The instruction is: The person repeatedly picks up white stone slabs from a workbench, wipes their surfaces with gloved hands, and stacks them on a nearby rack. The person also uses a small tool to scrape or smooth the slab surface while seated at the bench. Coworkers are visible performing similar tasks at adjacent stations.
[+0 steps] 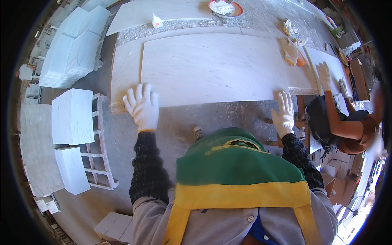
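A long white marble slab (212, 69) with faint grey veins lies in front of me, its near edge jutting past the worktable. My left hand (143, 107), in a white knitted glove, is spread at the slab's near left corner, fingers stretched out. At the near right corner, my right hand (283, 114) is gloved too, its fingers straight and touching the edge. Neither hand is wrapped round anything. Under the slab lies another pale slab (124, 73), showing at the left.
A red-rimmed bowl of white paste (224, 8) and a white bottle (157, 21) stand at the back. Crumpled plastic bags (290, 52) lie right of the slab. A co-worker's gloved hand (324, 76) is at the far right. Stacked slabs (72, 116) and a pallet (96, 151) stand left.
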Tool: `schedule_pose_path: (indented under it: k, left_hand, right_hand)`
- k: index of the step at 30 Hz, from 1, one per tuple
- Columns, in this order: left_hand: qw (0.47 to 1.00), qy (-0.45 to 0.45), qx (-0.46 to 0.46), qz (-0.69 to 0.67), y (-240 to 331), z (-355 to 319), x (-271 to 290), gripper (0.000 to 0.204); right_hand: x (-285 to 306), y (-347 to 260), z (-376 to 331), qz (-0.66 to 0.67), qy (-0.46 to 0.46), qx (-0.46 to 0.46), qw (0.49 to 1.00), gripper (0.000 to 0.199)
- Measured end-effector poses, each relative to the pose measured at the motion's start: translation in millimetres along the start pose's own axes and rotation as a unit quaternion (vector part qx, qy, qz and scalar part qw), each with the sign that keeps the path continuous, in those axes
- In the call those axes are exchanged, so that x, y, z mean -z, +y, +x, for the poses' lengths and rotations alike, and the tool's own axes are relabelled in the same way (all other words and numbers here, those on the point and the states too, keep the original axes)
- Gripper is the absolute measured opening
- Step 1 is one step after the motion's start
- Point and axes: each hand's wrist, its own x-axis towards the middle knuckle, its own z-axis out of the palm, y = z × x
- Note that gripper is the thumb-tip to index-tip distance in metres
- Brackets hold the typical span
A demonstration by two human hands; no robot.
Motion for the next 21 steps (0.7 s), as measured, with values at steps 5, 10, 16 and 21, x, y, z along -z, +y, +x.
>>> schedule_pose_path:
  k: [5, 10, 16, 21]
  left_hand:
    - [0.991, 0.011, -0.099, -0.093, 68.0, -18.3, 10.5, 0.040]
    - [0.939, 0.025, -0.194, -0.284, 105.1, -47.5, 20.2, 0.022]
    - [0.912, 0.058, -0.202, -0.352, 84.0, -66.4, 24.1, 0.008]
    - [0.948, 0.094, -0.101, -0.285, 69.6, -71.6, 29.3, 0.022]
  right_hand:
    - [-6.2, -6.7, -2.0, 0.013, 0.019, -0.019, 1.000, 0.075]
    - [1.0, -1.3, -11.0, 0.029, 0.010, 0.004, 1.000, 0.072]
    - [4.5, 7.1, -23.3, 0.049, -0.004, 0.011, 0.999, 0.065]
    - [11.4, 11.8, -19.8, 0.094, 0.046, 0.015, 0.994, 0.050]
